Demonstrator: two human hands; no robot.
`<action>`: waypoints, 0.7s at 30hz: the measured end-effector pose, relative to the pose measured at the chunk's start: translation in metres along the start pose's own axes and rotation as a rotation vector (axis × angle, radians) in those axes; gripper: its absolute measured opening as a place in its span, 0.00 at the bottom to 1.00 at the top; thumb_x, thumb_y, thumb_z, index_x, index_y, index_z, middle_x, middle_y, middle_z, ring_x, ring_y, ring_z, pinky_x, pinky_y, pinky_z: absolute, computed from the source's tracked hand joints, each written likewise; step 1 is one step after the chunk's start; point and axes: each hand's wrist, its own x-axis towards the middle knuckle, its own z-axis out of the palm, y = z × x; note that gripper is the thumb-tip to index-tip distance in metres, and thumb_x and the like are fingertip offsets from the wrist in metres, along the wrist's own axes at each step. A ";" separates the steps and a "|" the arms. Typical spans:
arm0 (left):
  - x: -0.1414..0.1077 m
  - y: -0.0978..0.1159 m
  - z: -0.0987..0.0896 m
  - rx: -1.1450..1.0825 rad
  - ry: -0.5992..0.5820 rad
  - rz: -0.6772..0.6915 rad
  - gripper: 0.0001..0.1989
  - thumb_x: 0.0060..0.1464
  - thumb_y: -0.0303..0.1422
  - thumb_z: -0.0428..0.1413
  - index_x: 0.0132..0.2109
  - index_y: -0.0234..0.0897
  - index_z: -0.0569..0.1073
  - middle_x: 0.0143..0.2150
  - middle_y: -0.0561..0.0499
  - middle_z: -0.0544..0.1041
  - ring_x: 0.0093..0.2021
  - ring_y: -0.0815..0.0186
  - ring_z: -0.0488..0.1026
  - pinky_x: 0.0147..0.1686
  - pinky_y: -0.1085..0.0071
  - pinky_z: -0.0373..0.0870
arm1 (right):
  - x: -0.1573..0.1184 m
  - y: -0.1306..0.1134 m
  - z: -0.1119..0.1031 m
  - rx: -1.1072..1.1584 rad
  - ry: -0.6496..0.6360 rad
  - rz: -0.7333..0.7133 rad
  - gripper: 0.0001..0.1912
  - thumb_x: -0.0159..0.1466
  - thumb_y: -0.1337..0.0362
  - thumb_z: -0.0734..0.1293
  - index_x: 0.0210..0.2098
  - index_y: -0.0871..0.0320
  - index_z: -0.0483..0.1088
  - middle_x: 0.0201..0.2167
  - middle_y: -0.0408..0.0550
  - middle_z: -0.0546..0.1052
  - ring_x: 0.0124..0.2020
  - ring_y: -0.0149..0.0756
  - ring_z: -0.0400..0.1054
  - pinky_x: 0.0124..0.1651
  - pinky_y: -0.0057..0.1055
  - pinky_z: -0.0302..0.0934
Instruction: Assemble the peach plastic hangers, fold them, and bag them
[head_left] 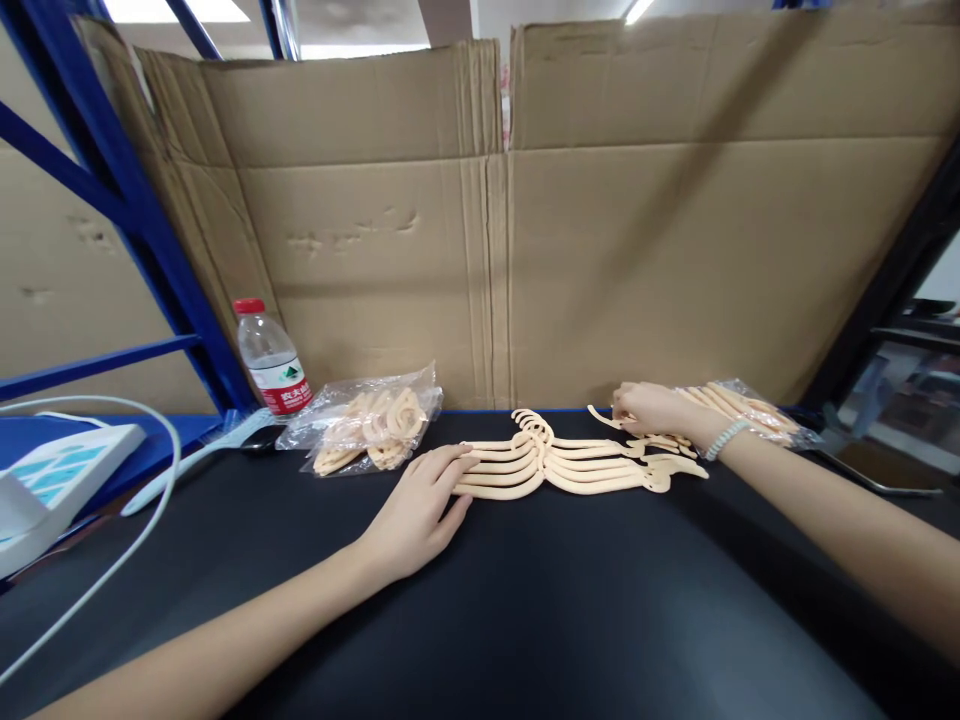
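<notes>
Several beige clothes hangers (pixel 510 491) lie in a row on the black tabletop, their hooks (pixel 534 424) bunched at the middle far side. My left hand (pixel 420 510) rests with fingers stretched over the hangers' left ends. At the back right, my right hand (pixel 649 408) is closed, with a thin curved beige hanger piece (pixel 602 417) sticking out to the left of the fingers. Beneath and beside it are flat beige pieces (pixel 675 468) at the hangers' right ends. Behind the right wrist is a clear bag of beige pieces (pixel 750 410).
Another clear bag of beige curved parts (pixel 375 430) lies at the back left, beside a red-capped water bottle (pixel 274 365). A power strip (pixel 67 475) and white cable (pixel 169 480) are at the left. Cardboard (pixel 375 270) walls the table's back, with blue frame posts (pixel 161 250) at the left.
</notes>
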 end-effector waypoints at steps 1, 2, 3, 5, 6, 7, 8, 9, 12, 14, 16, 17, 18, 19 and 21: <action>0.000 0.001 0.000 -0.013 0.007 -0.001 0.19 0.60 0.26 0.49 0.58 0.37 0.65 0.59 0.39 0.68 0.60 0.53 0.65 0.58 0.51 0.64 | 0.002 0.000 -0.001 0.033 0.010 0.000 0.08 0.53 0.74 0.65 0.28 0.60 0.76 0.33 0.53 0.77 0.35 0.39 0.70 0.37 0.30 0.59; 0.000 0.002 -0.001 -0.042 0.016 -0.005 0.20 0.60 0.26 0.50 0.58 0.37 0.65 0.59 0.39 0.69 0.60 0.53 0.65 0.58 0.51 0.64 | 0.004 0.000 -0.001 0.080 0.025 0.005 0.07 0.52 0.74 0.65 0.27 0.60 0.75 0.32 0.52 0.77 0.34 0.39 0.70 0.36 0.30 0.58; 0.000 0.002 -0.002 -0.082 0.027 -0.012 0.20 0.59 0.26 0.50 0.58 0.38 0.66 0.59 0.39 0.69 0.60 0.52 0.65 0.58 0.50 0.63 | 0.005 -0.001 -0.001 0.134 0.043 0.012 0.07 0.52 0.74 0.65 0.27 0.60 0.75 0.30 0.51 0.77 0.32 0.38 0.69 0.34 0.30 0.58; 0.000 0.004 -0.003 -0.170 0.050 -0.034 0.19 0.58 0.27 0.51 0.57 0.39 0.67 0.58 0.40 0.70 0.59 0.51 0.65 0.58 0.49 0.62 | 0.009 -0.001 -0.002 0.250 0.083 0.029 0.05 0.53 0.71 0.65 0.26 0.59 0.73 0.26 0.48 0.77 0.28 0.37 0.68 0.31 0.30 0.58; 0.000 0.005 -0.004 -0.208 0.064 -0.048 0.19 0.58 0.27 0.52 0.56 0.39 0.68 0.58 0.40 0.70 0.59 0.51 0.65 0.58 0.49 0.62 | 0.010 -0.002 -0.004 0.312 0.110 0.038 0.04 0.54 0.69 0.65 0.26 0.58 0.72 0.25 0.47 0.76 0.26 0.36 0.68 0.31 0.30 0.58; 0.001 0.006 -0.005 -0.238 0.079 -0.062 0.19 0.57 0.27 0.52 0.55 0.39 0.69 0.57 0.40 0.71 0.59 0.51 0.66 0.58 0.49 0.62 | 0.011 -0.005 -0.005 0.376 0.145 0.047 0.05 0.55 0.67 0.64 0.25 0.57 0.71 0.24 0.47 0.76 0.26 0.36 0.68 0.31 0.31 0.59; 0.001 0.007 -0.005 -0.260 0.098 -0.079 0.18 0.57 0.27 0.52 0.55 0.39 0.69 0.57 0.41 0.71 0.59 0.52 0.66 0.58 0.49 0.62 | 0.012 -0.009 -0.008 0.442 0.185 0.057 0.05 0.56 0.64 0.64 0.25 0.57 0.71 0.23 0.47 0.76 0.26 0.36 0.68 0.32 0.32 0.60; 0.001 0.009 -0.006 -0.280 0.122 -0.100 0.17 0.58 0.27 0.52 0.54 0.38 0.69 0.56 0.41 0.72 0.58 0.53 0.66 0.58 0.50 0.62 | 0.012 -0.015 -0.011 0.512 0.226 0.064 0.07 0.57 0.62 0.64 0.26 0.57 0.71 0.24 0.48 0.76 0.27 0.37 0.69 0.33 0.32 0.61; 0.003 0.017 -0.007 -0.354 0.197 -0.192 0.13 0.61 0.28 0.49 0.52 0.37 0.68 0.51 0.42 0.73 0.53 0.57 0.71 0.53 0.55 0.68 | 0.010 -0.049 -0.021 0.747 0.298 0.046 0.14 0.60 0.54 0.63 0.35 0.59 0.70 0.31 0.52 0.78 0.30 0.37 0.71 0.36 0.35 0.64; 0.003 0.026 -0.007 -0.463 0.201 -0.255 0.12 0.62 0.29 0.48 0.52 0.36 0.68 0.48 0.42 0.74 0.46 0.61 0.74 0.47 0.61 0.73 | 0.004 -0.085 -0.027 0.894 0.287 0.010 0.17 0.62 0.52 0.63 0.42 0.59 0.68 0.34 0.53 0.78 0.30 0.36 0.71 0.35 0.34 0.65; 0.004 0.037 -0.008 -0.717 0.149 -0.322 0.15 0.61 0.31 0.52 0.54 0.36 0.68 0.49 0.42 0.74 0.43 0.63 0.74 0.42 0.65 0.75 | -0.005 -0.125 -0.030 1.053 0.231 -0.038 0.17 0.63 0.51 0.63 0.44 0.57 0.65 0.33 0.49 0.78 0.28 0.32 0.70 0.33 0.31 0.65; 0.004 0.043 -0.009 -0.873 0.116 -0.351 0.17 0.59 0.31 0.54 0.55 0.36 0.68 0.50 0.42 0.73 0.42 0.63 0.74 0.42 0.66 0.74 | -0.009 -0.144 -0.031 1.315 0.116 -0.079 0.17 0.61 0.52 0.67 0.43 0.57 0.64 0.31 0.46 0.76 0.27 0.31 0.69 0.32 0.30 0.65; 0.004 0.049 -0.010 -1.020 0.088 -0.372 0.20 0.57 0.32 0.57 0.56 0.37 0.68 0.51 0.43 0.73 0.43 0.63 0.73 0.44 0.66 0.73 | -0.014 -0.162 -0.032 1.544 0.002 -0.112 0.18 0.58 0.53 0.70 0.41 0.56 0.64 0.28 0.42 0.74 0.24 0.29 0.67 0.30 0.29 0.64; 0.004 0.055 -0.011 -1.141 0.072 -0.387 0.20 0.56 0.32 0.58 0.56 0.38 0.69 0.51 0.44 0.74 0.44 0.63 0.73 0.46 0.66 0.71 | -0.017 -0.178 -0.032 1.708 -0.093 -0.132 0.19 0.56 0.55 0.73 0.39 0.56 0.64 0.27 0.40 0.73 0.23 0.27 0.66 0.29 0.27 0.63; 0.004 0.064 -0.013 -1.273 0.083 -0.410 0.16 0.56 0.32 0.59 0.52 0.38 0.72 0.46 0.47 0.76 0.44 0.64 0.72 0.49 0.66 0.68 | -0.020 -0.201 -0.030 1.909 -0.210 -0.124 0.20 0.52 0.58 0.77 0.34 0.57 0.63 0.25 0.38 0.71 0.23 0.25 0.64 0.28 0.24 0.60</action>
